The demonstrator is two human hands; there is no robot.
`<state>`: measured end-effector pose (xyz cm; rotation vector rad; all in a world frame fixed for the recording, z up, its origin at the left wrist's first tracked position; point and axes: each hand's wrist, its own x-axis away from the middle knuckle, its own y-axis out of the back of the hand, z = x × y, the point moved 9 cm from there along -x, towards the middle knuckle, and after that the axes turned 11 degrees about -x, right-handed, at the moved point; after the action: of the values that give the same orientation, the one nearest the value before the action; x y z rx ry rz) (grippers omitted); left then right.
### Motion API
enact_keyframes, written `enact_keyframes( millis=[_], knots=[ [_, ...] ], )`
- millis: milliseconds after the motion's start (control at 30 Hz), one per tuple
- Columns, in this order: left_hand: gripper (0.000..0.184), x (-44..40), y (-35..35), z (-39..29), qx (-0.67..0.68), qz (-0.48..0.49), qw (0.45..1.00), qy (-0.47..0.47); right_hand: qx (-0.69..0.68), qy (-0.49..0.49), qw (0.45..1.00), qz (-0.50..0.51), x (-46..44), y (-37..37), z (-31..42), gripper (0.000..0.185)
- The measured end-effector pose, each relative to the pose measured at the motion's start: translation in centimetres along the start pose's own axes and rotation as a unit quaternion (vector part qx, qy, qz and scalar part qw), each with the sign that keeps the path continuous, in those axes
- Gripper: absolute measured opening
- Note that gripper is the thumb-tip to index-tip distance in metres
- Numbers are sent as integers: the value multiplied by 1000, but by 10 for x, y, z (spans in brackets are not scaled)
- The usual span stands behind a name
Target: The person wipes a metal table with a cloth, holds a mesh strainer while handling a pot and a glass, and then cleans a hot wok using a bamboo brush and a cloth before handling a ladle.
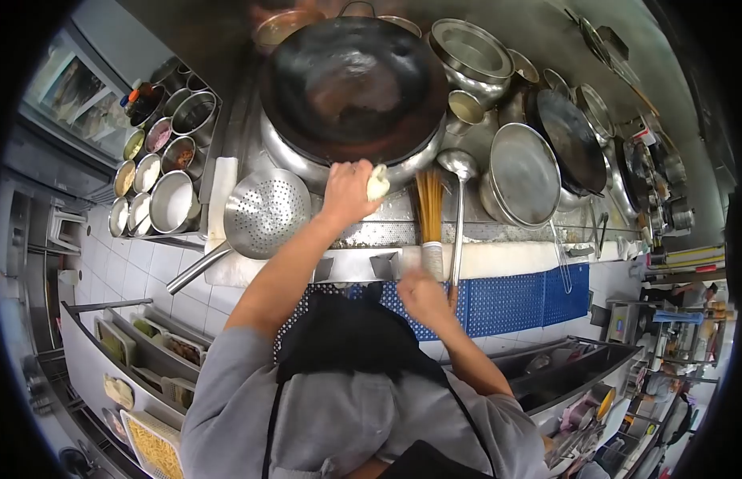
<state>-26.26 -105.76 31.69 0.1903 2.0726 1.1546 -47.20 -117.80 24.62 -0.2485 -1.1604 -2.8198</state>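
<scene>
A large black wok (331, 104) rests on a round steel ring at the stove. My left hand (349, 190) is closed around a pale folded cloth (378, 183) at the wok's near rim; the part of the rim under the hand is hidden. My right hand (423, 297) is curled into a fist at the counter's front edge, slightly blurred. Just above it lies a bamboo wok brush (430, 203) with a pale bound handle. What the fist holds, if anything, does not show. A steel ladle (459, 164) lies right of the brush.
A perforated strainer (267, 211) lies left of my left arm. Seasoning pots (173, 201) stand at the far left. A lidded pot (524, 176) and a second dark wok (569, 140) stand at right. A white towel (515, 259) runs along the front edge.
</scene>
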Motion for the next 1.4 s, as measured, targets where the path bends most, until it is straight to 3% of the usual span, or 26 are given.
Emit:
enact_keyframes(
  millis=[33,100,200,300,400,433,467,533,567,633,700,800,833,967,1133,1200,1267,1333,1367,1400],
  knots=[
    [48,7,-3,-1,3,0,1000,-13,19,-15,994,111,3,-40,-18,28],
    [50,22,-7,1,1,-17,999,-30,-71,-77,975,196,11,-96,-57,34],
    [52,37,-14,4,0,-29,998,-47,47,-183,980,59,4,-133,-125,44],
    [52,40,-15,3,-2,-22,999,-48,190,-136,972,10,-23,-169,-179,53],
    [52,37,-13,-1,-7,-2,999,-34,173,-222,954,100,-30,-178,-206,54],
    [51,36,-10,-3,-10,9,1000,-28,226,-165,960,-5,-34,-172,-203,46],
    [52,33,-6,-5,-14,6,999,-29,211,-175,961,24,-37,-184,-220,44],
    [52,27,2,-8,-20,5,999,-34,177,-199,960,85,-43,-186,-212,41],
    [52,24,5,-7,-22,11,999,-28,148,-158,976,-3,-44,-176,-192,42],
    [51,13,7,-5,-22,17,999,-16,54,-214,967,127,-39,-191,-165,45],
    [49,5,8,-2,-14,25,1000,-5,-131,-11,990,52,-40,-196,-117,46],
    [44,-6,14,-1,-15,32,999,5,-381,-26,920,-86,-33,-212,-111,44],
    [44,-9,14,-1,-16,35,999,7,-288,-82,950,-94,-28,-217,-122,44],
    [42,-19,7,6,-12,37,999,19,-182,-101,973,-97,-6,-201,-122,45],
    [41,-30,8,10,0,53,998,20,-237,-127,960,-74,5,-195,-136,52],
    [41,-32,6,10,-11,57,998,21,-283,-158,943,-76,12,-210,-150,51],
    [42,-32,4,12,6,101,994,52,-246,-216,944,-42,30,-212,-148,50],
    [47,-29,19,9,29,8,1000,8,-193,-265,945,-11,47,-222,-152,54],
    [50,-22,39,2,23,-116,991,-56,-200,-281,938,-17,58,-220,-147,55],
    [52,-13,58,-5,30,-133,990,-36,-206,-295,933,-24,66,-202,-128,56]
  ],
)
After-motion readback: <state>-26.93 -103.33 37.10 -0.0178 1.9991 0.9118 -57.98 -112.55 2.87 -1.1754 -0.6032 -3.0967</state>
